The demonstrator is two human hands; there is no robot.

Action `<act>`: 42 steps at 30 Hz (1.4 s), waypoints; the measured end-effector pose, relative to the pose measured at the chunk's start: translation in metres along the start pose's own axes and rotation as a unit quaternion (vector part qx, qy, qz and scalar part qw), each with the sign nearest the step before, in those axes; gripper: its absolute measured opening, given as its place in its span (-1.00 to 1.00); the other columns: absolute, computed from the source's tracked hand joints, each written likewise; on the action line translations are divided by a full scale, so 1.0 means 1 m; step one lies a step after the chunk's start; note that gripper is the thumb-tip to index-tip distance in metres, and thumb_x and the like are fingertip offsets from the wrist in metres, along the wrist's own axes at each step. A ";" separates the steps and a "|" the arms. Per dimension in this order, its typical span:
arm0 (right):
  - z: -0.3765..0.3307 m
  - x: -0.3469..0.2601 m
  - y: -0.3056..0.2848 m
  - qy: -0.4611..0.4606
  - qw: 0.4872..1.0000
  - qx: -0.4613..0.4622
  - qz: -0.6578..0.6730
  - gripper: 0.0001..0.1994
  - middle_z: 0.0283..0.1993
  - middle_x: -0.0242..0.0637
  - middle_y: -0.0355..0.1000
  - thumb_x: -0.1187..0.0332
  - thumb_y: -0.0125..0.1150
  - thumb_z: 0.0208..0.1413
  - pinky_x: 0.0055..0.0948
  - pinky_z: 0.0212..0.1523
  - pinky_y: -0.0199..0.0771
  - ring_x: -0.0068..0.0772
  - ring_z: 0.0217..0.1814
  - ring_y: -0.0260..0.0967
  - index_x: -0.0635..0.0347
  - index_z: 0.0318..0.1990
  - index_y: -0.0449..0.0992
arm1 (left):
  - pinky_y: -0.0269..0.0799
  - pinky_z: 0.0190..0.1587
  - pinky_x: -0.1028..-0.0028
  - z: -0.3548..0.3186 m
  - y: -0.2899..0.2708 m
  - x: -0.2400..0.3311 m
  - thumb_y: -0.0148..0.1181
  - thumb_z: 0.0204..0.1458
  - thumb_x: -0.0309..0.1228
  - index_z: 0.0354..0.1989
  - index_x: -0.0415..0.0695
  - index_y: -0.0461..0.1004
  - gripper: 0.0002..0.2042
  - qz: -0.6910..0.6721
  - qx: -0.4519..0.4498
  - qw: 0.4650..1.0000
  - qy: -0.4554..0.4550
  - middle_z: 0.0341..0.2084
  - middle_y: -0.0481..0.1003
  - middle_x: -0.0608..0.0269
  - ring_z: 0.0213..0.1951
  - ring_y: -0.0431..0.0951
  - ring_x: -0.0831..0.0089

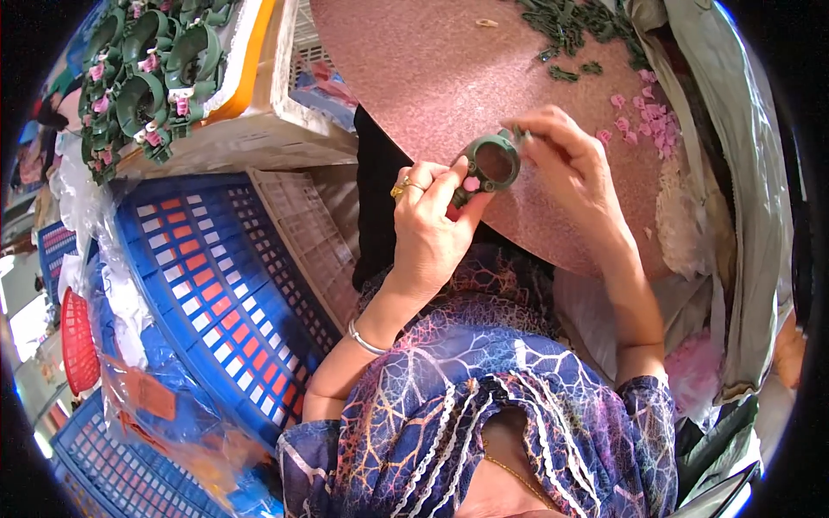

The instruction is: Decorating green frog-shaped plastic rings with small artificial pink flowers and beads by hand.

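Note:
My left hand [434, 216] grips a dark green plastic piece with a round ring-shaped rim [515, 166] and a small pink part [471, 184] at its lower left. The piece is held above the near edge of a round, speckled pinkish table [414, 78]. My right hand [577, 164] is at the ring's upper right, with thumb and fingertips pinched together. Something small and greenish shows at those fingertips, too small to name. Loose small green parts [561, 26] lie at the table's far side, and loose pink parts [661, 129] lie to the right.
At the upper left, several green ring pieces with pink parts [142, 104] are heaped by a white box with an orange rim [250, 60]. A blue slotted basket [194, 285] stands left of me, a red basket [79, 341] beyond it. Grey sheeting [743, 216] hangs at the right.

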State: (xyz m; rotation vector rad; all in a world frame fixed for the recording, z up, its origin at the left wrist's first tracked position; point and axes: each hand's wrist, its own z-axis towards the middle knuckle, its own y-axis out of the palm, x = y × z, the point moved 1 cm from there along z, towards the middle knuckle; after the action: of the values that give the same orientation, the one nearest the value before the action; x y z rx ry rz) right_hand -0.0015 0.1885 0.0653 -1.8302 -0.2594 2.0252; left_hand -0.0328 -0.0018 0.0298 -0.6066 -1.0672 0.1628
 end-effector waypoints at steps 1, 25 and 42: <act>-0.006 -0.002 -0.002 0.043 0.999 -0.027 0.000 -0.74 -0.30 -0.37 0.46 0.55 0.13 0.17 -0.63 -0.22 0.38 -0.61 -0.27 0.37 0.23 0.02 0.54 | 0.45 -0.23 0.37 0.001 -0.003 -0.001 0.49 -0.27 -0.55 -0.16 -0.21 0.60 -0.61 -0.011 -0.001 1.000 0.018 -0.38 0.49 0.20 -0.31 0.50 0.28; -0.069 -0.020 0.039 0.304 0.836 0.147 0.432 -0.76 0.09 -0.01 0.44 0.18 -0.06 0.39 -0.68 -0.58 0.30 -0.57 -0.42 0.47 0.19 -0.10 0.26 | 0.47 -0.12 0.24 0.018 -0.005 -0.003 0.40 -0.17 -0.54 0.00 -0.15 0.53 -0.55 0.078 -0.046 0.987 0.131 -0.13 0.48 0.07 -0.20 0.53 0.14; -0.070 0.000 0.032 0.315 0.790 0.129 0.509 -0.68 0.05 0.01 0.49 0.02 -0.03 0.34 -0.69 -0.70 0.15 -0.62 -0.60 0.29 0.09 -0.20 0.26 | 0.55 -0.21 0.49 0.033 0.012 0.014 0.14 -0.08 -0.54 -0.22 -0.40 0.48 -0.76 0.436 -0.126 0.826 0.335 -0.26 0.53 -0.17 -0.26 0.58 0.31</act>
State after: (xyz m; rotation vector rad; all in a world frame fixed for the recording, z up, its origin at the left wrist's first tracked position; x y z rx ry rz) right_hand 0.0621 0.1507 0.0438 -2.5725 1.3951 1.6056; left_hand -0.0523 0.0265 0.0455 -1.2597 -0.0556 0.5621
